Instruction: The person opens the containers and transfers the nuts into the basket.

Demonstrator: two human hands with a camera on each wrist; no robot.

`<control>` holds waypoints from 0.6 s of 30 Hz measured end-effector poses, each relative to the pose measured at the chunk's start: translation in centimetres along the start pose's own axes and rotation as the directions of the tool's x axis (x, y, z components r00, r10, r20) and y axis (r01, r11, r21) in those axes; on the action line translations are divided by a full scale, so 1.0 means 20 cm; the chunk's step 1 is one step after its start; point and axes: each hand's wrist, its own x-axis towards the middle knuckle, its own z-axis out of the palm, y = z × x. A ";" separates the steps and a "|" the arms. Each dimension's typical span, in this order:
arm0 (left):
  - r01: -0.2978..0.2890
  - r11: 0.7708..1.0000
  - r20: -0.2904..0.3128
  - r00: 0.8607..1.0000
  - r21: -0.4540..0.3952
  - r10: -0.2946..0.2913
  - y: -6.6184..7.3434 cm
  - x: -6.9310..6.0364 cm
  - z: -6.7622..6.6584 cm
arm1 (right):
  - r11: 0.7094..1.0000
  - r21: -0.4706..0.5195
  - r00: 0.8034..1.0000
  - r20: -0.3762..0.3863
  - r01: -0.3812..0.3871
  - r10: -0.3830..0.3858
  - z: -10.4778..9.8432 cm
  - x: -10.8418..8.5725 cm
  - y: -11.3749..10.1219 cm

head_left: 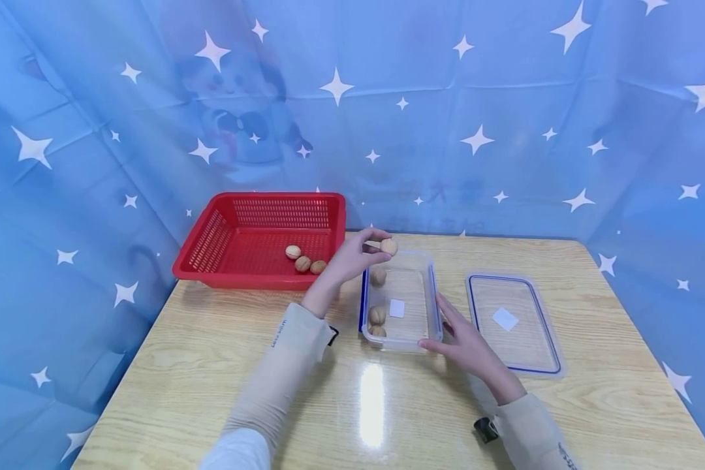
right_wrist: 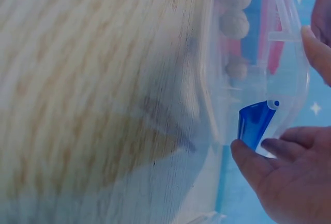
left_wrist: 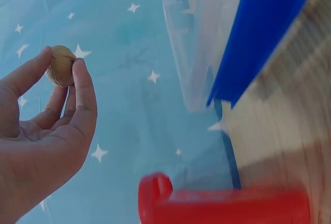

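My left hand (head_left: pixel 358 254) pinches a walnut (head_left: pixel 390 247) between thumb and fingertips above the far left corner of a clear plastic food container (head_left: pixel 435 287). Seen from the left wrist, the walnut (left_wrist: pixel 61 66) sits at the fingertips. Inside the container, several walnuts (head_left: pixel 377 315) line the left wall, and a white square label (head_left: pixel 397 308) shows on its bottom. My right hand (head_left: pixel 461 336) holds the container by its near right corner, thumb at the front rim and fingers along the right side. In the right wrist view its thumb touches a blue latch (right_wrist: pixel 253 123).
A red plastic basket (head_left: pixel 258 281) stands at the back left, with three walnuts (head_left: pixel 302 264) visible inside. Right of the container lies its clear lid (head_left: pixel 514 346) with a blue seal. A blue star-patterned curtain (head_left: pixel 411 163) hangs behind the wooden table (head_left: pixel 211 365).
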 end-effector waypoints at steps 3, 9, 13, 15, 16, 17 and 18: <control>0.005 1.000 -0.027 1.000 0.005 -0.005 0.00 -0.01 -0.05 | 1.000 -0.001 1.000 0.001 0.001 -0.001 0.00 0.00 0.00; 0.011 1.000 -0.077 0.997 0.009 -0.010 -0.02 -0.02 -0.14 | 1.000 -0.011 1.000 0.001 -0.001 0.001 0.00 0.00 0.00; 0.016 1.000 -0.115 0.993 0.019 -0.014 -0.04 -0.03 -0.20 | 1.000 -0.012 1.000 0.000 -0.004 0.004 0.00 0.00 0.00; 0.029 0.999 -0.137 0.990 0.022 -0.026 -0.05 -0.04 -0.23 | 1.000 -0.012 1.000 0.000 -0.008 0.008 0.00 0.00 0.00; 0.039 0.999 -0.149 0.988 0.023 -0.035 -0.06 -0.04 -0.24 | 1.000 -0.013 1.000 0.000 -0.009 0.009 0.00 0.00 0.00; 0.046 0.999 -0.158 0.987 0.020 -0.043 -0.07 -0.04 -0.26 | 1.000 -0.014 1.000 0.000 -0.010 0.010 0.00 0.00 0.00; 0.053 0.998 -0.166 0.985 0.014 -0.050 -0.08 -0.04 -0.27 | 1.000 -0.015 1.000 -0.001 -0.011 0.011 0.00 0.00 0.00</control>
